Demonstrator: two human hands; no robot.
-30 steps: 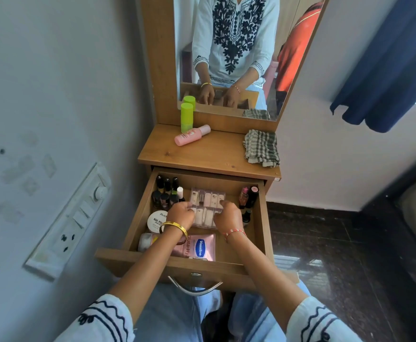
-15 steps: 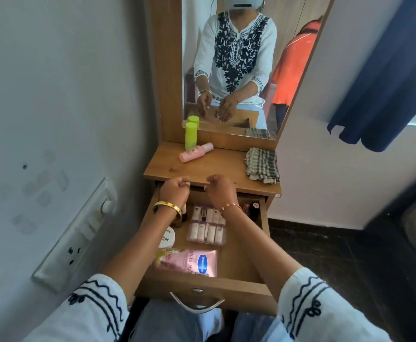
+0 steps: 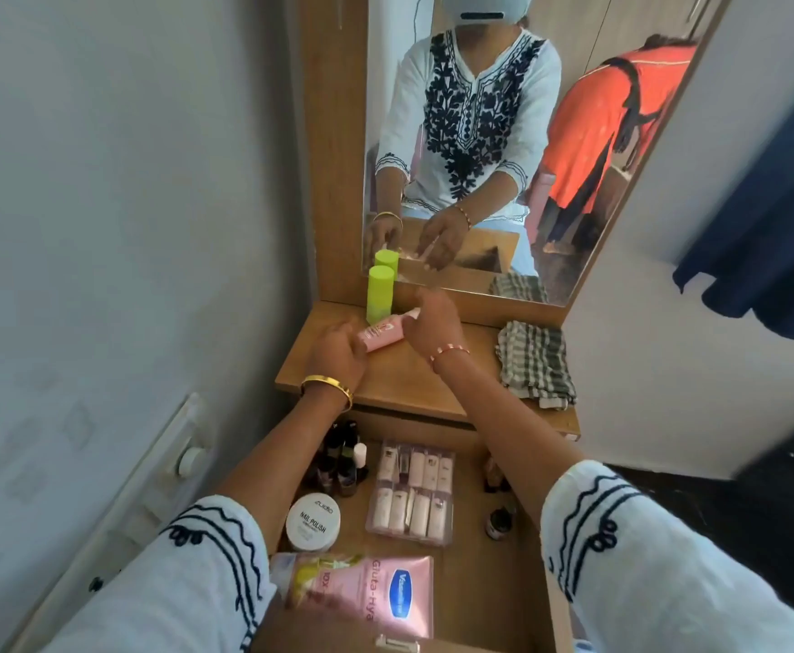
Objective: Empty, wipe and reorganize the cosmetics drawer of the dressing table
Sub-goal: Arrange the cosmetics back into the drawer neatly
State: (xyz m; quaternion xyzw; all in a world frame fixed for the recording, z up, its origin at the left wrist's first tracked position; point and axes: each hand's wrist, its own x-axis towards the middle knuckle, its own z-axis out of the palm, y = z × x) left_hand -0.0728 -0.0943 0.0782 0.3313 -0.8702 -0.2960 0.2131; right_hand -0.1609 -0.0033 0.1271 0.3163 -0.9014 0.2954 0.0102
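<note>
The open drawer (image 3: 484, 586) lies below me. It holds a pink Vaseline tube (image 3: 385, 596), a white nail polish jar (image 3: 312, 520), a clear box of small tubes (image 3: 413, 492) and several dark little bottles (image 3: 343, 464). On the wooden tabletop (image 3: 409, 384) a pink bottle (image 3: 381, 334) lies on its side beside an upright green bottle (image 3: 380, 294). My left hand (image 3: 338, 353) curls round the pink bottle's lower end. My right hand (image 3: 430, 322) closes over its cap end.
A folded checked cloth (image 3: 534, 365) lies on the right of the tabletop. The mirror (image 3: 480, 134) stands behind it. The wall on the left carries a switch panel (image 3: 183, 459). A blue curtain (image 3: 772, 228) hangs on the right.
Both hands rose out of the drawer, passed the tabletop's front edge and now close on the pink bottle by the mirror. My view tilted upward.
</note>
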